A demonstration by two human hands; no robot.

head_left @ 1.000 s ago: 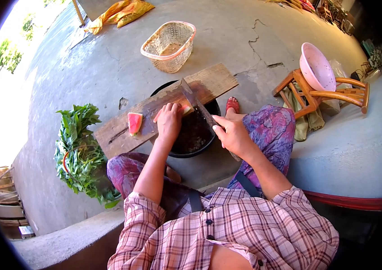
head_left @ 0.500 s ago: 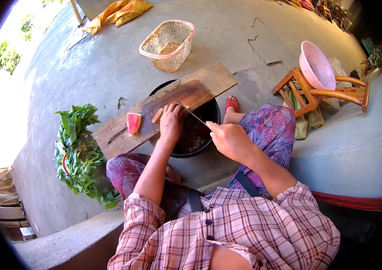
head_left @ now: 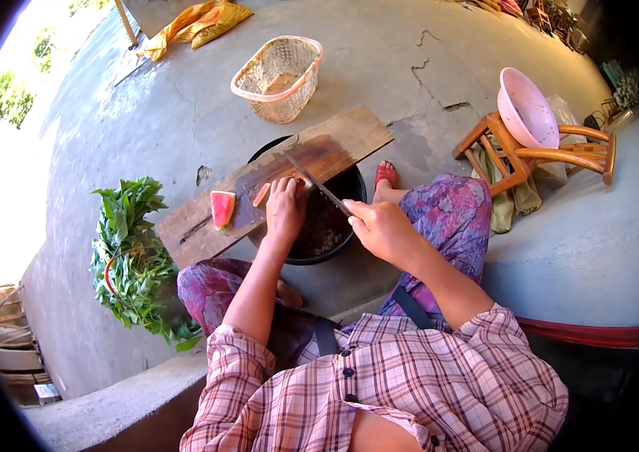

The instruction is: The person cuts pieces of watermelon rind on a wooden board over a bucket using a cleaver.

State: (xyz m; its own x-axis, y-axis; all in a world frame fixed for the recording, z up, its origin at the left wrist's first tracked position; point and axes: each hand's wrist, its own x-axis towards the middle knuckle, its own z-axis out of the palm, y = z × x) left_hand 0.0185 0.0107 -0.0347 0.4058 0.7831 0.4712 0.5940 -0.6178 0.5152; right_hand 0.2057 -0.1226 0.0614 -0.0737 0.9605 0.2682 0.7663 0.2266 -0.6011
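Note:
My right hand (head_left: 381, 232) is closed around the handle of a long knife (head_left: 324, 190), whose blade slants up and left across a wooden board (head_left: 361, 139). Under the fingers of my left hand (head_left: 287, 209) a piece of watermelon (head_left: 305, 179) is pressed to the board, mostly covered by the hand and close to the blade. Left of that hand lie a thin strip of watermelon (head_left: 261, 194) and a red wedge of watermelon (head_left: 222, 209). The board rests across a black basin (head_left: 361, 197) with dark contents and small pale bits in it.
Leafy greens (head_left: 131, 256) are heaped at the left. Beyond the board stands a plastic basket (head_left: 278, 79). A pink basin (head_left: 528, 109) sits tilted on a wooden chair (head_left: 507, 154) at the right. A yellow sack (head_left: 202, 22) lies farther back.
The knife blade has turned slightly, so more of its side shows beside the left fingertips. Both hands stay in nearly the same places.

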